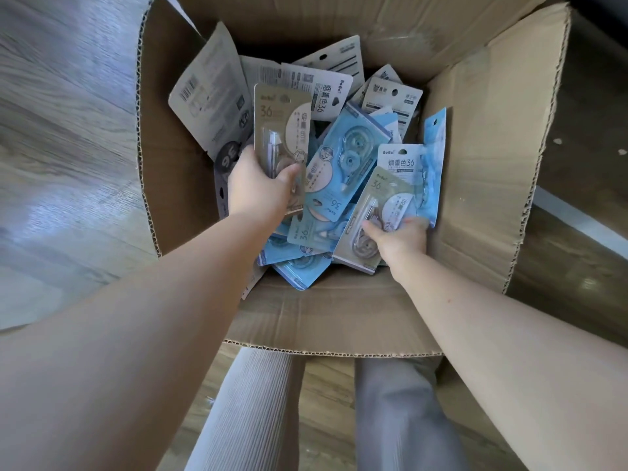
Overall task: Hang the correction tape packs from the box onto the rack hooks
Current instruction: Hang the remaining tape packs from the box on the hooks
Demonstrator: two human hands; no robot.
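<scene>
Trousers (258,413), pale and ribbed, show nearest, over wood-look flooring (61,137). Beyond them stands an open cardboard box (339,321), its flaps spread outward, both forearms reaching into it. The right hand (401,237) grips the lower end of a beige correction tape pack (380,205) lying tilted on the heap. The left hand (260,188) holds another beige pack (282,130) upright above the pile, thumb across its blister. Between and beneath them lie blue correction tape packs (343,158), some face down. Farther back, grey-backed cards (210,93) lean against the box's far wall.
</scene>
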